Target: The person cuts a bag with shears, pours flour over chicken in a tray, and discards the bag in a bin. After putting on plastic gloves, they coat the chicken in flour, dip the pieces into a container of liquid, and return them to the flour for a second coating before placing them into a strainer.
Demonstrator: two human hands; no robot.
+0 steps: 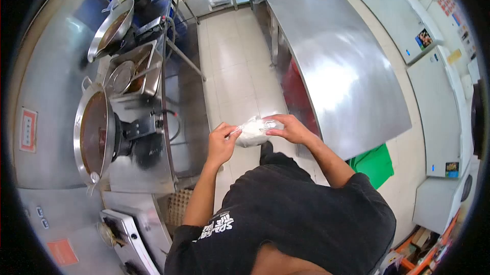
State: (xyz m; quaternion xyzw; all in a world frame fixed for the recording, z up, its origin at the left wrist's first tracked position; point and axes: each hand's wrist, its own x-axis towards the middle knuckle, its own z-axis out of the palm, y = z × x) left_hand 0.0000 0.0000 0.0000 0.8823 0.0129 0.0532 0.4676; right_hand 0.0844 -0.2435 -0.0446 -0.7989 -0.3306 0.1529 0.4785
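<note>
A clear plastic bag (251, 133) with something white in it hangs between my two hands, above the tiled floor. My left hand (221, 144) pinches the bag's left edge, its fingers closed. On the other side, my right hand (290, 129) grips the upper right part of the bag between thumb and fingers. What exactly the bag contains cannot be made out.
A steel table (337, 65) stands on the right, a green bin (375, 165) by its near end. Along the left, a stove counter (140, 173) carries large woks (94, 129) and a steel basin (153, 78). White freezers (439, 111) line the far right.
</note>
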